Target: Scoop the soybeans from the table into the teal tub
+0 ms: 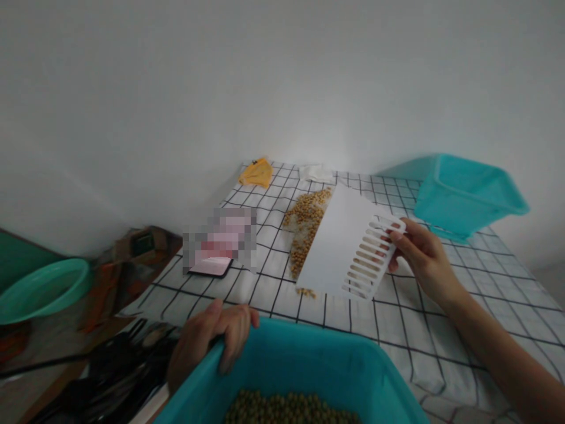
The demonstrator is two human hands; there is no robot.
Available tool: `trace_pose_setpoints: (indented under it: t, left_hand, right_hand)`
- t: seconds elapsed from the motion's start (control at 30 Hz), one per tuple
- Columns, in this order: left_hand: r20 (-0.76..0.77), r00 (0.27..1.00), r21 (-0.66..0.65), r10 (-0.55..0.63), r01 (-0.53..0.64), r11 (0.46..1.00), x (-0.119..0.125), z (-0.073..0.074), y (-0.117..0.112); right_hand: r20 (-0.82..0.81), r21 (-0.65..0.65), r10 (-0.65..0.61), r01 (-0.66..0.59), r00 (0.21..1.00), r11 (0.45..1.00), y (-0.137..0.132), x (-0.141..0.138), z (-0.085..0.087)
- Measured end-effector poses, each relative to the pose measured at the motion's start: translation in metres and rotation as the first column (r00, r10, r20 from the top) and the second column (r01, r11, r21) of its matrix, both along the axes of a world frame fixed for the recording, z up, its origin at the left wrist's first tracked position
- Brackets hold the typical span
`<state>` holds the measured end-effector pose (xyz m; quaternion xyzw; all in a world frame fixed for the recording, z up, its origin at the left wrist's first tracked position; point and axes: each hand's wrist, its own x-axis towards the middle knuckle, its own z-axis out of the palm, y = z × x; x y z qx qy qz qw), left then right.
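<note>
My right hand (419, 253) pinches the slotted end of a white flat plastic scoop (342, 244), tilted on its edge on the checked tablecloth (441, 330). The scoop's plain end rests against a pile of yellowish beans (304, 227) spread on the cloth. My left hand (212, 341) curls over the near-left rim of a teal plastic tub (309, 365) close to me, with beans (286, 409) in its bottom.
A second teal tub (468, 194) sits at the table's far right. An orange cloth (256, 172) and a white cloth (315, 172) lie by the wall. A phone (212, 266) lies left of the beans. A green basin (42, 288) and dark clutter stand off the table's left.
</note>
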<state>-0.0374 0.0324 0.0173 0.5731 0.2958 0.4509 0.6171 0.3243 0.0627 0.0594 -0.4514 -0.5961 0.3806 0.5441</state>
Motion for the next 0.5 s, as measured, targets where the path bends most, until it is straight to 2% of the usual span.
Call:
trace_pose_setpoints:
  t: [0.27,0.5]
  left_hand:
    - [-0.025,0.999,0.007,0.022,-0.022,1.000,0.0026,0.0003,-0.0023]
    - [-0.037,0.999,0.031,-0.027,0.028,0.999,-0.0011,-0.0007,0.0000]
  right_hand:
    - [-0.003,-0.018,0.015,-0.015,1.000,1.000,-0.0001,-0.0001,-0.0012]
    - [-0.022,-0.048,0.021,-0.022,1.000,0.999,-0.0002,0.0000,-0.0026]
